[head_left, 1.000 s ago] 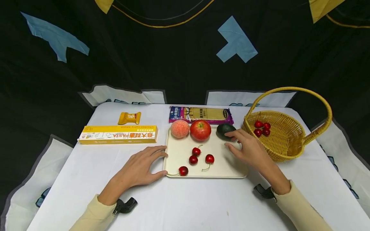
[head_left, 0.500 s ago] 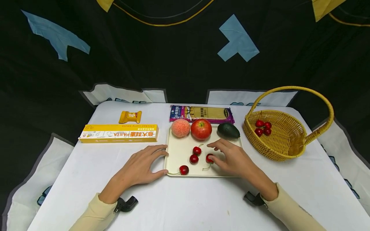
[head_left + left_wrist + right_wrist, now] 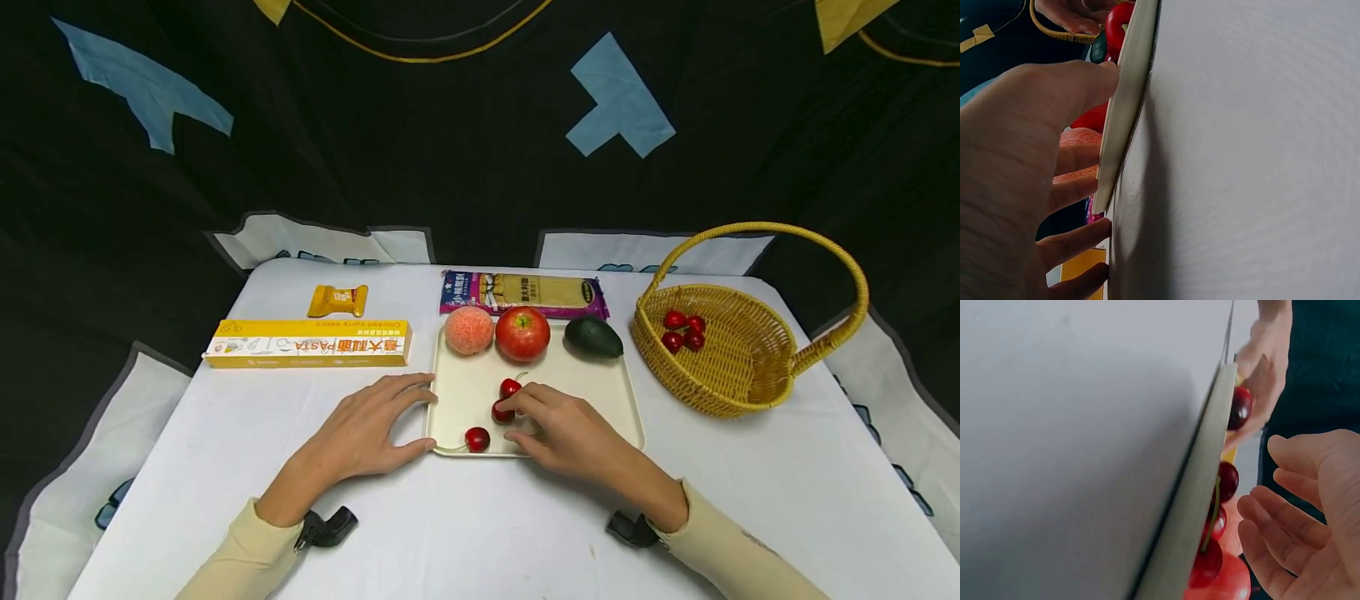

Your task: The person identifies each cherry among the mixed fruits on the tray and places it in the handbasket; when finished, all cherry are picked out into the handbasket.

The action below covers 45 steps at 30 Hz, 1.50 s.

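A cream tray [image 3: 603,400] holds a peach [image 3: 469,330], a red apple [image 3: 522,334], a dark green avocado [image 3: 593,338] and several cherries. Fingertips of my left hand [image 3: 367,427] rest on the tray's left edge, fingers spread. Over the front half of the tray is my right hand [image 3: 573,437], loosely bent, its index fingertip overlapping the middle cherry [image 3: 500,412] in the head view. Just behind lies another cherry [image 3: 510,388]; one more cherry [image 3: 477,439] sits near the front left corner. A stemmed cherry [image 3: 1207,561], hidden under my right hand from above, shows in the right wrist view.
A yellow wicker basket [image 3: 731,392] with a tall handle stands at the right, several cherries [image 3: 683,332] inside. Behind the tray lies a purple pasta packet [image 3: 525,293]. Left of it are a yellow pasta box [image 3: 307,344] and a small wrapped snack [image 3: 337,301].
My right hand has moved left and toward the front, from beside the avocado to over the cherries. The avocado now lies uncovered. My left hand has stayed at the tray's edge.
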### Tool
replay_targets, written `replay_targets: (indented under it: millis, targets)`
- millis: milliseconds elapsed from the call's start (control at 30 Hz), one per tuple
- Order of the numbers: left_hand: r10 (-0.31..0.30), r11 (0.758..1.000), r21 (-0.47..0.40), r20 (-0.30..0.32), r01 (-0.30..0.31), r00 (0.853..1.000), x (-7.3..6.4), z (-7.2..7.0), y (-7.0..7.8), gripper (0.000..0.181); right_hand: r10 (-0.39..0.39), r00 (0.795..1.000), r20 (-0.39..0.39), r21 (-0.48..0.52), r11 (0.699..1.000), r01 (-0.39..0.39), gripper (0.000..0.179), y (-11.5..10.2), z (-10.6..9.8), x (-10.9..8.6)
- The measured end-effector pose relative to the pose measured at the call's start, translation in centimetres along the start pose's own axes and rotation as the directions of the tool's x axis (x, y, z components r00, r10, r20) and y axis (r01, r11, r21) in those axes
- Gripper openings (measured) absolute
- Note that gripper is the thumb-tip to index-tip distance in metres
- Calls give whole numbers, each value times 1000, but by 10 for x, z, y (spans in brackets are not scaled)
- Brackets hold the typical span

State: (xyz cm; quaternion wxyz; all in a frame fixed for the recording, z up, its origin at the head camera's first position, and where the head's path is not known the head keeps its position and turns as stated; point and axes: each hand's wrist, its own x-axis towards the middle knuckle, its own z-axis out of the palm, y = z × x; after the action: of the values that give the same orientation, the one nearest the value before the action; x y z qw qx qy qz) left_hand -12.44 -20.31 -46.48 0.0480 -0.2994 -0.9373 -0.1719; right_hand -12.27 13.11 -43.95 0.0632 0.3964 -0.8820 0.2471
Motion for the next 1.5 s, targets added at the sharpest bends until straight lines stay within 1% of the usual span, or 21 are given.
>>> replay_targets:
  millis: [167, 367, 467, 767, 1033, 1133, 1300, 1400, 1500]
  targets:
    - [-2, 1000, 0, 6, 2, 1000, 0, -1, -1, 56, -21, 999, 31, 8, 1000, 21, 32, -8, 7, 6]
    - [-3, 1000, 0, 11, 3, 1000, 0, -1, 0, 56, -32, 995, 93, 22, 999, 30, 32, -17, 14, 12]
    - [0, 1000, -3, 8, 0, 1000, 0, -2, 0, 56, -28, 992, 119, -1, 1000, 28, 32, -20, 16, 15]
    - [7, 1000, -3, 8, -7, 1000, 0, 0, -1, 56, -39, 984, 172, -36, 998, 46, 30, -24, 20, 24]
    - [-6, 1000, -1, 20, 6, 1000, 0, -2, 0, 56, -24, 978, 205, -45, 998, 34, 30, -25, 22, 26]
    - [-6, 1000, 0, 23, 6, 1000, 0, -2, 0, 56, -31, 978, 208, -41, 998, 40, 29, -25, 23, 26]
    - [0, 1000, 2, 13, 0, 1000, -1, -2, 0, 56, -34, 982, 184, -35, 999, 41, 28, -26, 18, 25]
    - [8, 1000, 2, 4, -8, 1000, -1, -1, -1, 56, -36, 987, 155, -35, 999, 42, 28, -25, 11, 25]
    - [12, 1000, 4, -2, -12, 1000, -1, -1, -1, 56, -30, 993, 115, -9, 999, 32, 28, -21, 3, 25]
